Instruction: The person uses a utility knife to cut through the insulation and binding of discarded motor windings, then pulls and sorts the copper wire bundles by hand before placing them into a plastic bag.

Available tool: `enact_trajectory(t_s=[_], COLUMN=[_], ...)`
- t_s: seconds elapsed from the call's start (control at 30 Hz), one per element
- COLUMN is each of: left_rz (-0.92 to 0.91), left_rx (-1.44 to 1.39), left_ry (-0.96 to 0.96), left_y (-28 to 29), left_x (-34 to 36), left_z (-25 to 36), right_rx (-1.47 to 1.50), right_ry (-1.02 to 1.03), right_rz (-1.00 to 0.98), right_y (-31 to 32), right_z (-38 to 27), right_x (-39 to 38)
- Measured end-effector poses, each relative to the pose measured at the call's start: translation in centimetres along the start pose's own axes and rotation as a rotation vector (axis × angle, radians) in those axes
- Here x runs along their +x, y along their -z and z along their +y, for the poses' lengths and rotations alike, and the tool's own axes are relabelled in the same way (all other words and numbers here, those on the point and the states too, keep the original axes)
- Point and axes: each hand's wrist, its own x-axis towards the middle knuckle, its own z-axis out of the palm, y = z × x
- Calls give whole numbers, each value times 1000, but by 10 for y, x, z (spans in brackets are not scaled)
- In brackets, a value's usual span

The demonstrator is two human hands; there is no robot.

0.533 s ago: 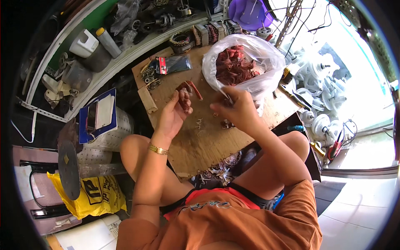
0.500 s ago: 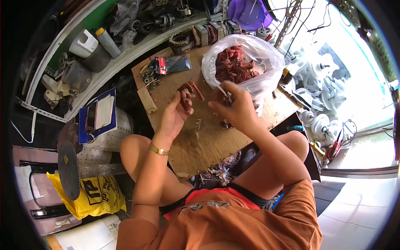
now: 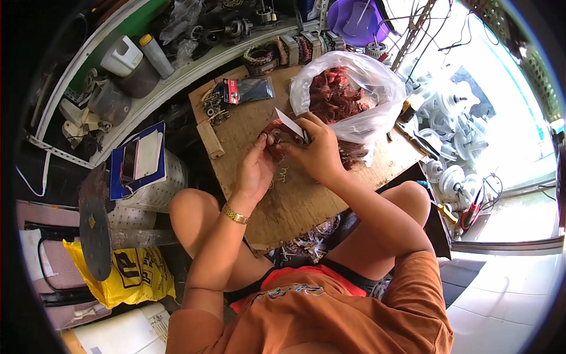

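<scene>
Over the wooden board, my left hand is closed round a reddish-brown bundle, pinching it with thumb and fingers. My right hand grips a flat, pale blade whose pointed end sticks out up and left. The right thumb meets the bundle beside the left fingertips; the grip end of the blade is hidden in the hand. Behind the right hand stands an open white plastic bag full of dark-red, stringy pieces. A brown stringy clump lies right of that hand.
Small pale bent bits lie below my hands. A flat plastic packet and metal parts sit at the far left of the board. Wound motor coils line its back edge; pliers lie at right. White plastic parts pile up beyond.
My hands have come together: the right moved left with the blade, and its thumb now touches the bundle. The left hand shifted slightly right. The brown clump beside the bag has come into view.
</scene>
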Motion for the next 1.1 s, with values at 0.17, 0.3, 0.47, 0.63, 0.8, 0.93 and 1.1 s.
enact_trajectory(t_s=[0.17, 0.3, 0.47, 0.63, 0.8, 0.93, 1.1], left_rz=[-8, 35, 168, 12, -64, 91, -7], left_rx=[-130, -137, 180, 588, 676, 374, 395], left_ry=[38, 51, -18, -30, 92, 151, 147], left_y=[-11, -17, -5, 3, 10, -4, 9], left_x=[-3, -2, 5, 5, 5, 4, 5], left_z=[-7, -8, 18, 20, 24, 27, 22], right_rx=[266, 208, 102, -174, 179, 187, 91], right_ry=[-159, -114, -86, -96, -179, -164, -117], right_rz=[11, 22, -49, 127, 351, -267, -297], right_y=[-6, -4, 17, 53, 100, 114, 88], right_z=[-2, 1, 4, 11, 29, 16, 17], right_x=[-4, -4, -2, 10, 28, 17, 10])
